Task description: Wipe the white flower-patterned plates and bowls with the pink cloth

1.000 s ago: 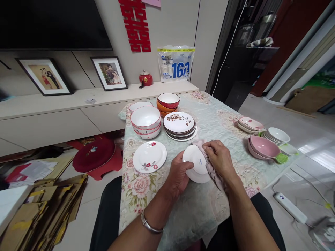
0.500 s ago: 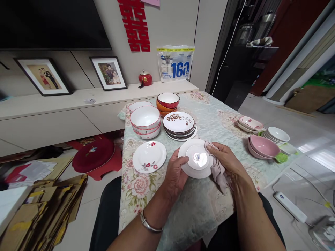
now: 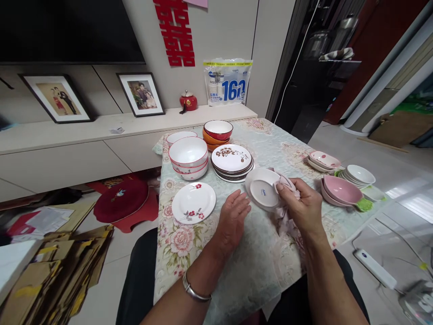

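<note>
A white plate (image 3: 263, 192), underside toward me, is tilted above the tablecloth. My right hand (image 3: 302, 205) grips its right edge through a pale pink cloth (image 3: 287, 185), which hangs down below the plate. Just left of the plate, my left hand (image 3: 234, 216) has its fingers stretched out and holds nothing. Beyond the hands is a stack of plates (image 3: 232, 158), the top one with brown flowers. A white plate with red flowers (image 3: 194, 203) lies flat on the table at the left.
White bowls with red rims (image 3: 188, 153) and a red bowl on orange ones (image 3: 218, 130) stand at the table's back left. Pink bowls (image 3: 342, 189) and small white bowls (image 3: 360, 174) sit near the right edge. A floral tablecloth (image 3: 250, 275) covers the table.
My left hand has let go of the plate's left edge and opened. The plate has tilted and shifted slightly right and away, held by my right hand with the cloth.
</note>
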### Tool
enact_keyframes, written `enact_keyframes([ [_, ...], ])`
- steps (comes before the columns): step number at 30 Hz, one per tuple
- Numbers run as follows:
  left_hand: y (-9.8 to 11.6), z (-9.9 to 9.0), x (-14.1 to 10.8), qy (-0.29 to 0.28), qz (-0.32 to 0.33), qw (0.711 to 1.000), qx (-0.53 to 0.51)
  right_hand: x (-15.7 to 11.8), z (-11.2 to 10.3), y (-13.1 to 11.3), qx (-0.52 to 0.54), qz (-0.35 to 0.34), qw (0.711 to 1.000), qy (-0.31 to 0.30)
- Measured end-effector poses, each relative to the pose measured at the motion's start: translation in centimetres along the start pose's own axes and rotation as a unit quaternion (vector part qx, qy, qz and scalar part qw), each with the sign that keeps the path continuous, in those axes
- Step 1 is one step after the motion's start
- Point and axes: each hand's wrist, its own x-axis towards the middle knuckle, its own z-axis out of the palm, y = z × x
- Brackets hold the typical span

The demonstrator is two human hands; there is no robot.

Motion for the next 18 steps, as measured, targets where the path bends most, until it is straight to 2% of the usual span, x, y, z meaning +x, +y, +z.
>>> enact_keyframes([
  [1, 0.1, 0.0, 0.0, -0.004, -0.019, 1.000, -0.007, -0.1, 0.1, -0.2, -0.047, -0.054, 0.997, 0.000],
  [3, 0.3, -0.1, -0.1, -0.053, -0.063, 0.996, -0.033, -0.5, 0.6, -0.7, -0.112, -0.155, 0.981, -0.035],
  [6, 0.8, 0.0, -0.1, -0.121, -0.100, 0.984, -0.080, -1.1, 1.3, -1.5, -0.161, -0.238, 0.946, -0.147],
  [9, 1.1, 0.2, 0.0, -0.129, -0.096, 0.982, -0.094, -1.5, 1.6, -2.6, -0.169, -0.216, 0.918, -0.285],
  [11, 1.2, 0.3, 0.1, -0.121, -0.106, 0.983, -0.093, -1.5, 1.5, -3.3, -0.132, -0.183, 0.902, -0.368],
  [13, 1.1, 0.3, 0.1, -0.110, -0.117, 0.983, -0.091, -1.3, 1.2, -3.6, -0.073, -0.152, 0.897, -0.409],
  [15, 0.9, 0.3, 0.2, -0.114, -0.119, 0.982, -0.091, -1.1, 0.8, -3.6, -0.016, -0.116, 0.922, -0.368],
  [16, 0.7, 0.3, 0.2, -0.119, -0.116, 0.982, -0.093, -1.1, 0.6, -3.5, 0.012, -0.090, 0.945, -0.313],
  [18, 0.4, 0.2, 0.3, -0.126, -0.116, 0.980, -0.100, -1.3, 0.3, -3.3, 0.075, -0.024, 0.984, -0.159],
])
